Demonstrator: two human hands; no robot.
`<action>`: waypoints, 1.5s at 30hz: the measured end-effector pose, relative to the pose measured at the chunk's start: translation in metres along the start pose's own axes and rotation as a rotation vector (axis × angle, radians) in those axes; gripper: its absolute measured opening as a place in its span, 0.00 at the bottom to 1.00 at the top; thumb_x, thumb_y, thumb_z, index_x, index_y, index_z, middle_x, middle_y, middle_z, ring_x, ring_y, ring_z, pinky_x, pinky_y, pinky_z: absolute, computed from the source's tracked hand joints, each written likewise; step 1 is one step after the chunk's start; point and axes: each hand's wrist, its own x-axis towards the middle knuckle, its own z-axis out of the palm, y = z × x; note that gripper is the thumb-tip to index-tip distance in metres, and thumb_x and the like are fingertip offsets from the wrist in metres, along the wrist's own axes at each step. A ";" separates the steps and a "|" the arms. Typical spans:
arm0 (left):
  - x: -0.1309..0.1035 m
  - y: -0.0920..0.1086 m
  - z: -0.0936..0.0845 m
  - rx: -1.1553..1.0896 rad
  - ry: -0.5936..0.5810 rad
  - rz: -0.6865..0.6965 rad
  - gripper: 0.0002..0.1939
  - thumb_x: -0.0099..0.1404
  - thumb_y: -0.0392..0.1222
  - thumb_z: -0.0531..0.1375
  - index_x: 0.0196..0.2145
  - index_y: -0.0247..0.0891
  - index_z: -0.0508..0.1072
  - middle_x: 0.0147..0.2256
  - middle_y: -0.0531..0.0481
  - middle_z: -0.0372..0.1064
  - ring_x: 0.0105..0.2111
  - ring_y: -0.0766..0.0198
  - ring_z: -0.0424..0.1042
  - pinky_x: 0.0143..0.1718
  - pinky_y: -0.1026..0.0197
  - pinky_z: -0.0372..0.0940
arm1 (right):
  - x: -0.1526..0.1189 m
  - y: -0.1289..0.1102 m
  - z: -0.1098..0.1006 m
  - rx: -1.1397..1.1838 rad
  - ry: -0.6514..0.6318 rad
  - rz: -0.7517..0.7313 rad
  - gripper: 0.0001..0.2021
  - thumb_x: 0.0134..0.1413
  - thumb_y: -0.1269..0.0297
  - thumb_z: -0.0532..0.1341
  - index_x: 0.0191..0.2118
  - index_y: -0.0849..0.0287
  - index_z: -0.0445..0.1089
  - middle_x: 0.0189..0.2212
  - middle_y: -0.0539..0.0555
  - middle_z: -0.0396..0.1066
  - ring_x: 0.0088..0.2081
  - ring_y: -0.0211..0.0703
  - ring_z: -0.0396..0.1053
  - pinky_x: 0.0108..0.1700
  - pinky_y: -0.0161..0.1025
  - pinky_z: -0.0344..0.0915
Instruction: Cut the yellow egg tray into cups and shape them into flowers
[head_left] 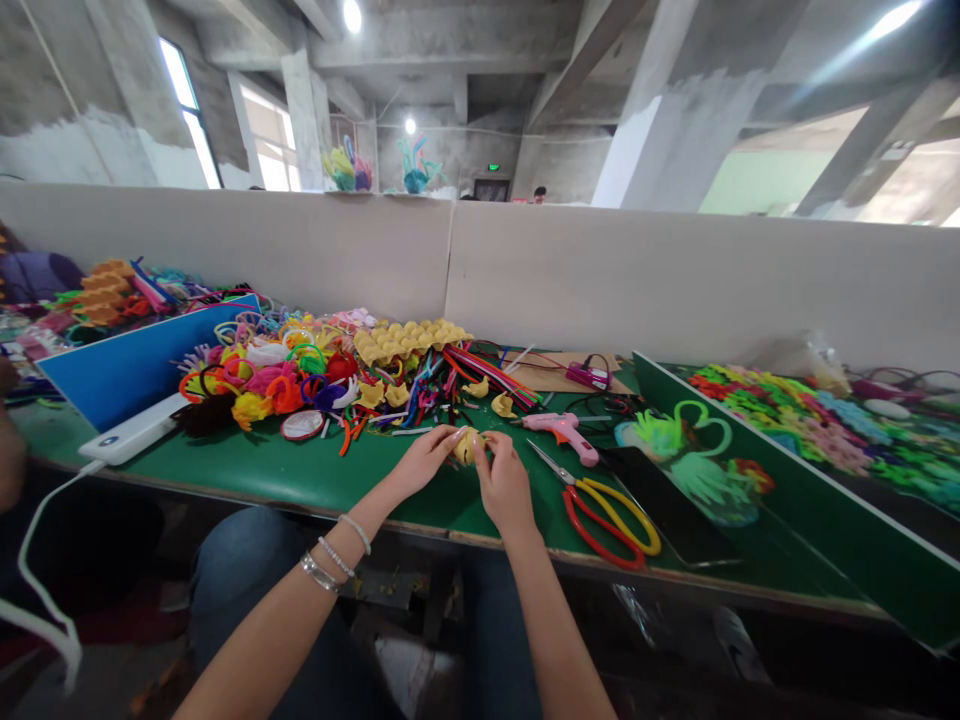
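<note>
Both hands meet over the front of the green table [300, 465]. Between their fingertips is a small yellow egg-carton cup [466, 447] with a dark line on its side. My left hand [431, 456] pinches it from the left, and my right hand [504, 478] closes on its right side. Fingers cover part of the cup. Just beyond lie loose yellow cut cups [503, 405] and a yellow egg tray [409, 341]. To the right of my right hand are scissors [600, 510] with red and yellow handles and a pink glue gun [568, 436].
A black phone [667, 505] lies beside the scissors, near green pipe-cleaner flowers [701, 465]. Colourful pipe-cleaner pieces [277, 375] are heaped at the left, by a white power strip [139, 428]. A blue board [142, 370] and a green board [795, 480] stand as dividers.
</note>
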 end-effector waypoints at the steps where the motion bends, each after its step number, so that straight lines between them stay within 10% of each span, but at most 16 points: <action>1: 0.000 0.001 0.000 0.007 -0.001 0.002 0.20 0.59 0.54 0.52 0.39 0.34 0.68 0.32 0.50 0.65 0.31 0.66 0.65 0.32 0.63 0.63 | 0.000 0.000 0.000 -0.010 -0.005 0.001 0.15 0.58 0.56 0.46 0.43 0.61 0.59 0.34 0.59 0.70 0.38 0.48 0.69 0.37 0.42 0.65; 9: -0.004 0.001 0.003 -0.023 -0.027 -0.121 0.23 0.55 0.60 0.52 0.29 0.34 0.65 0.22 0.54 0.64 0.21 0.68 0.65 0.25 0.63 0.63 | -0.001 -0.005 -0.004 0.032 -0.109 0.107 0.16 0.59 0.56 0.45 0.47 0.62 0.53 0.20 0.49 0.68 0.25 0.45 0.70 0.25 0.35 0.59; 16: -0.002 0.007 0.004 -0.106 0.012 -0.221 0.26 0.52 0.64 0.51 0.28 0.34 0.64 0.19 0.55 0.65 0.15 0.71 0.64 0.20 0.66 0.61 | -0.002 -0.010 -0.008 0.168 -0.146 0.052 0.13 0.59 0.60 0.43 0.48 0.59 0.52 0.35 0.56 0.71 0.35 0.44 0.71 0.34 0.38 0.63; 22: -0.002 0.003 0.006 -0.098 -0.023 -0.250 0.27 0.55 0.64 0.47 0.30 0.34 0.62 0.15 0.56 0.64 0.11 0.72 0.60 0.15 0.68 0.55 | -0.001 -0.010 -0.009 0.191 -0.192 0.111 0.16 0.60 0.58 0.43 0.51 0.60 0.50 0.24 0.50 0.70 0.26 0.42 0.69 0.26 0.35 0.61; 45: -0.003 -0.001 0.010 -0.061 0.100 -0.169 0.25 0.54 0.65 0.48 0.27 0.37 0.59 0.15 0.58 0.60 0.13 0.72 0.57 0.16 0.66 0.55 | 0.000 -0.010 -0.007 -0.024 -0.104 0.054 0.15 0.60 0.57 0.44 0.43 0.58 0.61 0.35 0.56 0.73 0.35 0.47 0.72 0.32 0.38 0.65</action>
